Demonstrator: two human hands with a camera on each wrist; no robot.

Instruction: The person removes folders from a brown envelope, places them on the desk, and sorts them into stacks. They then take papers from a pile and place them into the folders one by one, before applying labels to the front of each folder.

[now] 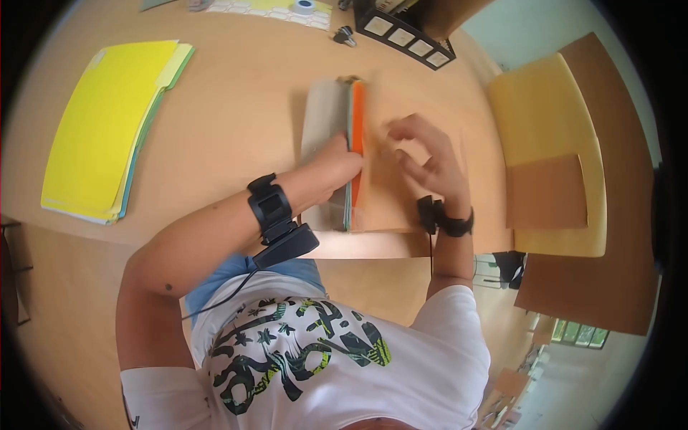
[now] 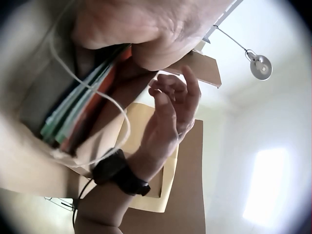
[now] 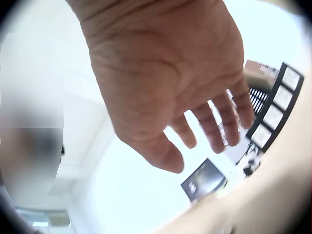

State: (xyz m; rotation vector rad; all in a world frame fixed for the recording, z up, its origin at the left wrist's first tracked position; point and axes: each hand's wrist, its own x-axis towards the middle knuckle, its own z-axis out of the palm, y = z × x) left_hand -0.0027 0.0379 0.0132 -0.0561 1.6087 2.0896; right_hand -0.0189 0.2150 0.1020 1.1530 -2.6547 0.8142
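Note:
A bundle of coloured folders (image 1: 357,107), with orange and green edges, stands edge-up on the table between a grey cover (image 1: 320,107) on the left and a tan panel on the right. My left hand (image 1: 333,168) grips the bundle, its thumb side against the orange edge. In the left wrist view, a thin white cord (image 2: 127,122) loops past the ends of the green and orange folders (image 2: 73,117). My right hand (image 1: 433,158) is raised just right of the bundle, fingers loosely bent, with nothing in it. The right wrist view shows its bare palm (image 3: 165,73).
A yellow folder stack (image 1: 107,129) lies at the left of the table. Keys (image 1: 345,36) and a roll of tape (image 1: 304,7) sit at the back, near a black organizer (image 1: 405,39) with white squares. A cream chair back (image 1: 552,129) stands at the right.

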